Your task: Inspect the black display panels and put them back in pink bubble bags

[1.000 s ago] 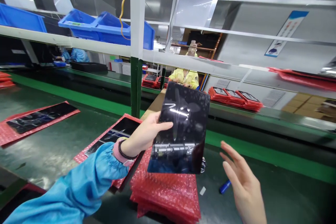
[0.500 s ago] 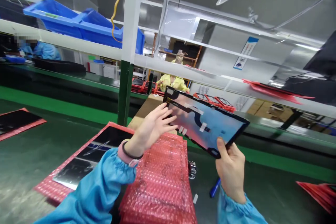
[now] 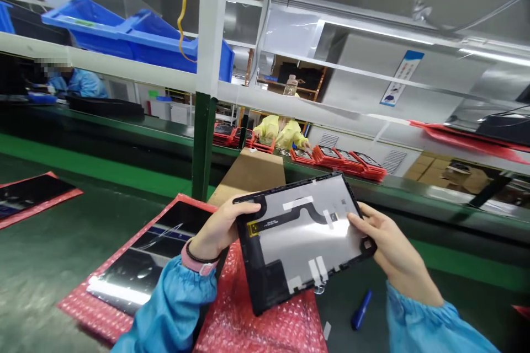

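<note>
A display panel (image 3: 285,253) with a black frame, silvery back, dark flex cable and white tape strips is held up in front of me, tilted. My left hand (image 3: 226,226) grips its left edge, thumb on the back face. At the right end, my right hand (image 3: 385,234) pinches the panel with its thumb on top. Beneath lies a stack of red bubble-wrap sleeves (image 3: 265,325), partly hidden by the panel. To the left, a dark glossy screen (image 3: 141,259) rests on red bubble wrap (image 3: 78,306).
A blue marker (image 3: 361,310) lies on the green bench right of the stack. Another screen (image 3: 33,193) lies far left. Overhead, blue bins (image 3: 136,38) sit on a white shelf. Across the bench, a person in yellow (image 3: 281,132) is near several red-wrapped stacks (image 3: 343,160).
My left hand was open beside the panel and now grips its left edge. The panel has come lower and turned, its back facing me more fully. My right hand still holds it.
</note>
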`<state>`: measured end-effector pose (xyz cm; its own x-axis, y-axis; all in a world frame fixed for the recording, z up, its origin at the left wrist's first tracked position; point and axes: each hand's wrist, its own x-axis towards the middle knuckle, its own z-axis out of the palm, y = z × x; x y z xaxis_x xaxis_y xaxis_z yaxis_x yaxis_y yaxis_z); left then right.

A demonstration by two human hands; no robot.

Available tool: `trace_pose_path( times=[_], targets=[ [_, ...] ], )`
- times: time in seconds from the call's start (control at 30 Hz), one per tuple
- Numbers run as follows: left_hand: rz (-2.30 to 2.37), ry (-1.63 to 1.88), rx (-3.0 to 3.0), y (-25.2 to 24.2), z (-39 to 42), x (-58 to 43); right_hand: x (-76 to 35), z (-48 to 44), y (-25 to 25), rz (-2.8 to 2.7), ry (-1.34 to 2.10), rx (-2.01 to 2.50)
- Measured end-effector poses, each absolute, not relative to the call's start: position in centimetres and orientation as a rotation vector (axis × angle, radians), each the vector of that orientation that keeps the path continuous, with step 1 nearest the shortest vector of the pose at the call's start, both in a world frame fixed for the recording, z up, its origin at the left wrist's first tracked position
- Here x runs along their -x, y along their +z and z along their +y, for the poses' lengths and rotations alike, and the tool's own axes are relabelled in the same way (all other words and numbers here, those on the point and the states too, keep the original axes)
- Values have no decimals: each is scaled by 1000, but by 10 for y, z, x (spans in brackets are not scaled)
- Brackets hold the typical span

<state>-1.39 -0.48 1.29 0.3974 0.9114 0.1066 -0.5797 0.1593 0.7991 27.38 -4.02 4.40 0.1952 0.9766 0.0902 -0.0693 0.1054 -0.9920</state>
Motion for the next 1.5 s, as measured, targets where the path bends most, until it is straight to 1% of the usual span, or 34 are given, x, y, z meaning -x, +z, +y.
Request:
trace_pose_path(
  times=[0.1,0.23,0.3,0.37,0.47,0.57,0.73,1.0,1.23,1.33,1.5],
  targets=[
    [418,1181,-820,8,-6,9,-282,-26,53,-1013,983,1175],
    [335,1309,-792,2,-9,4,-274,-27,48,-798,804,968],
    [299,1391,-783,0,-11,0,-253,-37,36,-784,865,911],
    [291,1446,-772,-2,-12,-5,-227,-50,22,-919,980,904],
    [316,1476,-732,-6,-12,-12,-197,-66,6,-1072,998,849],
    [340,1477,-680,-9,-10,-15,-189,-70,-3,-1112,1028,816],
    [410,1483,-640,-12,-6,-16,-198,-68,-7,-1132,1095,681],
    [460,1492,-673,-13,3,-15,-198,-66,-12,-1243,1071,724],
    [507,1537,-630,-11,9,-13,-195,-64,-15,-1112,1207,607],
    [516,1549,-637,-14,10,-10,-194,-64,-18,-1112,1181,641],
    [537,1571,-739,-21,16,-4,-197,-57,-25,-1084,1039,781]
  ],
)
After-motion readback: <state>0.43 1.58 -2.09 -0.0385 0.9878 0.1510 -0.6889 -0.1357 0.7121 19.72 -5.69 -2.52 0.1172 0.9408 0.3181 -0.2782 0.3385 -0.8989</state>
